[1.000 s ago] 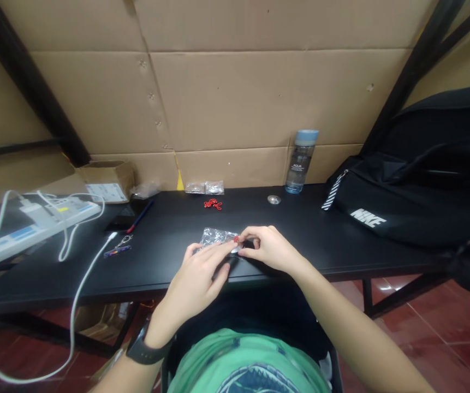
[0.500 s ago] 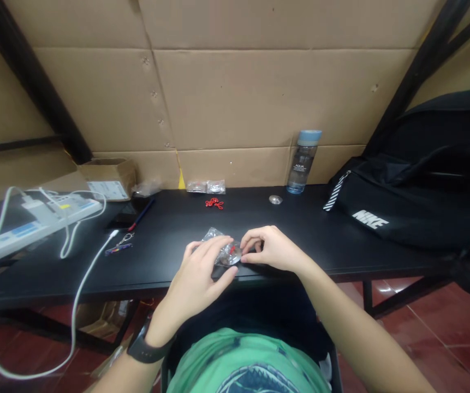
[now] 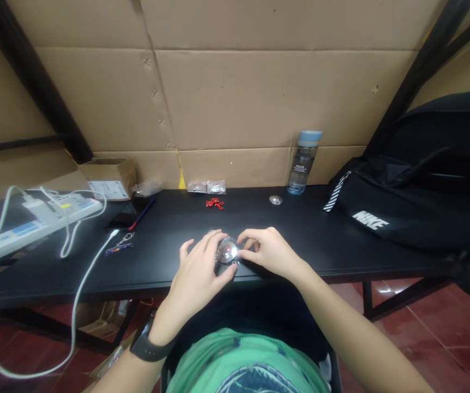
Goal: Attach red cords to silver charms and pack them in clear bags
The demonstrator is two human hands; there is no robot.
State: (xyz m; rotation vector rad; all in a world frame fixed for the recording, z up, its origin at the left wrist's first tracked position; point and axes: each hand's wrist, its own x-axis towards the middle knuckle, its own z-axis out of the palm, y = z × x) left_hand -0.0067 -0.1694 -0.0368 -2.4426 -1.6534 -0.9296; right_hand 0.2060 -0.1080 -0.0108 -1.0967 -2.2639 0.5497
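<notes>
A shiny round disc [image 3: 227,251] with a small red mark near its middle lies at the front of the black table, with a clear plastic bag [image 3: 235,267] around it. From the left, my left hand [image 3: 197,267] holds the bag and disc between its thumb and curled fingers; a black watch is on that wrist. On the other side my right hand [image 3: 268,249] pinches the right edge of the bag. Its fingertips partly hide what lies between them. Farther back is a knotted red cord [image 3: 214,203], and to its right a similar clear disc [image 3: 275,200].
Small clear packets [image 3: 206,186] lie by the cardboard wall. A water bottle [image 3: 301,164] and a black backpack [image 3: 406,185] stand at right. Leftward are a power strip [image 3: 38,226], a looping white cable [image 3: 75,305], a pen [image 3: 141,214], a keychain [image 3: 120,248] and a cardboard box [image 3: 109,177].
The disc has shifted slightly left and up and shows its round face more fully. Plastic that stuck out beyond my left fingers is now mostly out of sight. Both hands moved only a little.
</notes>
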